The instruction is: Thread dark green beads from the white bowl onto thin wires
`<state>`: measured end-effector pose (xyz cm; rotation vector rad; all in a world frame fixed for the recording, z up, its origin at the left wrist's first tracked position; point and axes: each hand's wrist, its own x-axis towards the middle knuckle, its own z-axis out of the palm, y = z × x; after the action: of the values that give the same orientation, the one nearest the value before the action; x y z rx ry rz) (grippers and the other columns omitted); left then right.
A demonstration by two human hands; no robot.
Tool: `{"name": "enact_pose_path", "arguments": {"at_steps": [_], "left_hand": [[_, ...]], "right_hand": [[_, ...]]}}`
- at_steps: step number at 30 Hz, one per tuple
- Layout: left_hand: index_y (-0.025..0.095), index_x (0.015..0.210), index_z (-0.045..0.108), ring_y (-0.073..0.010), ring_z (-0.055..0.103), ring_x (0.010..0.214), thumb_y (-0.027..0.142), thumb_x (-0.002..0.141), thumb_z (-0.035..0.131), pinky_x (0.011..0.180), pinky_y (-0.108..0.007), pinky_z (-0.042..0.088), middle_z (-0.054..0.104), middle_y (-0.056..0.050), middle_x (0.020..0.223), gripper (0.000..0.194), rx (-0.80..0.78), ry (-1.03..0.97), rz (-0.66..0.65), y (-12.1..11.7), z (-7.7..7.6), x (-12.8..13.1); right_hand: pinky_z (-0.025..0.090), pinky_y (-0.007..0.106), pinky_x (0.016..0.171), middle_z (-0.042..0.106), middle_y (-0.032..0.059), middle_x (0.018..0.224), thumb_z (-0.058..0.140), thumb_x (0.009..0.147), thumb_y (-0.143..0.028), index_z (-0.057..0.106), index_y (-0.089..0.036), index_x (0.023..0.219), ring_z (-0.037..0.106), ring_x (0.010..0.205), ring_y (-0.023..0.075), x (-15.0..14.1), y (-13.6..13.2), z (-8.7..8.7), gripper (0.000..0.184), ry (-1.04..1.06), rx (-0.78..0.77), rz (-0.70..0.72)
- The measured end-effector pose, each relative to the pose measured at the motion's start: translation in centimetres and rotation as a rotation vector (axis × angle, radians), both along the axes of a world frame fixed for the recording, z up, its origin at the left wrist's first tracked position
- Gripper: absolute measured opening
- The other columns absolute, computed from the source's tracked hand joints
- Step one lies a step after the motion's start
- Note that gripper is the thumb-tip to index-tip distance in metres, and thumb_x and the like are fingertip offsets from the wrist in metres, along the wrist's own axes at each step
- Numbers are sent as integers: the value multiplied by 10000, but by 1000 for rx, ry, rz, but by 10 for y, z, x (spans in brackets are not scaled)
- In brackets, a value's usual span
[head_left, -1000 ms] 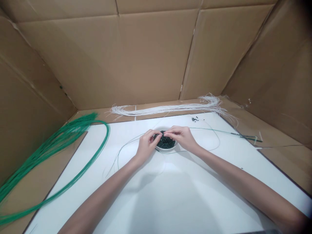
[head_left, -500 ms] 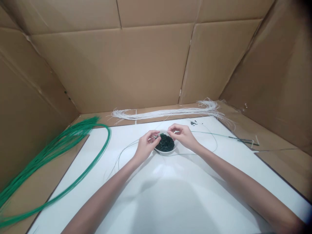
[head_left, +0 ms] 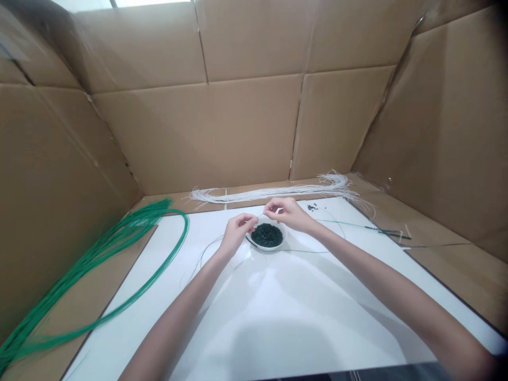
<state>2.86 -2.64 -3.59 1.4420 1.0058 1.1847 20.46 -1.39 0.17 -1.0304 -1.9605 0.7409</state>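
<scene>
Shift of the right hand (head_left: 288, 212) up and off the round white ceramic bowl (head_left: 273, 247) since the earlier frame, now at the bowl's one o'clock; left hand (head_left: 237, 235) at nine o'clock. Each grip pinched, fingertips (head_left: 254, 218) together, on what, impossible to tell. Small dark green beads (head_left: 266, 235) inside the bowl; thin pale wire (head_left: 305, 251) along the white table (head_left: 317, 323) at six o'clock.

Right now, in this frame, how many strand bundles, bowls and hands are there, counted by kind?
Green strand bundle: 1
White strand bundle: 1
White bowl: 1
Hands, left hand and right hand: 2
Total: 5
</scene>
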Motion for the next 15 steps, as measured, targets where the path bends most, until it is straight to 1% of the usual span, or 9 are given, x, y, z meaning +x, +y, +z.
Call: {"name": "enact_pose_path", "arguments": {"at_steps": [4, 8, 10, 12, 15], "left_hand": [[117, 722, 620, -109, 553, 646, 339, 659, 631, 655, -238, 419, 629, -40, 729, 231, -8, -23, -19, -2, 4, -2], [111, 738, 633, -136, 576, 681, 345, 635, 656, 681, -264, 430, 648, -58, 729, 256, -28, -29, -15, -3, 3, -3], [108, 736, 646, -150, 584, 701, 343, 625, 666, 712, -284, 434, 659, -67, 736, 261, -34, -29, -7, -2, 1, -4], [109, 757, 659, -166, 593, 752, 327, 612, 678, 756, -302, 432, 673, -82, 789, 262, -35, -31, 1, -1, -1, -4], [130, 889, 659, -181, 597, 851, 299, 607, 690, 805, -311, 425, 673, -93, 918, 330, -27, -47, -4, 0, 1, -2]], "right_hand": [[440, 196, 422, 575, 19, 593, 596, 660, -276, 615, -124, 656, 512, 518, 93, 5, 7, 13, 153, 70, -122, 21], [440, 191, 407, 547, 7, 526, 607, 658, -288, 607, -116, 652, 505, 481, 84, 9, 13, 23, 172, 129, -127, -8], [438, 189, 398, 544, 5, 511, 614, 653, -286, 607, -113, 654, 509, 480, 86, 9, 13, 25, 173, 154, -127, -31], [438, 190, 395, 543, 3, 498, 620, 647, -281, 612, -109, 655, 509, 476, 87, 9, 13, 25, 172, 166, -130, -43], [436, 189, 393, 550, 4, 498, 624, 644, -288, 619, -109, 648, 508, 471, 85, 7, 12, 22, 179, 167, -136, -34]]}}
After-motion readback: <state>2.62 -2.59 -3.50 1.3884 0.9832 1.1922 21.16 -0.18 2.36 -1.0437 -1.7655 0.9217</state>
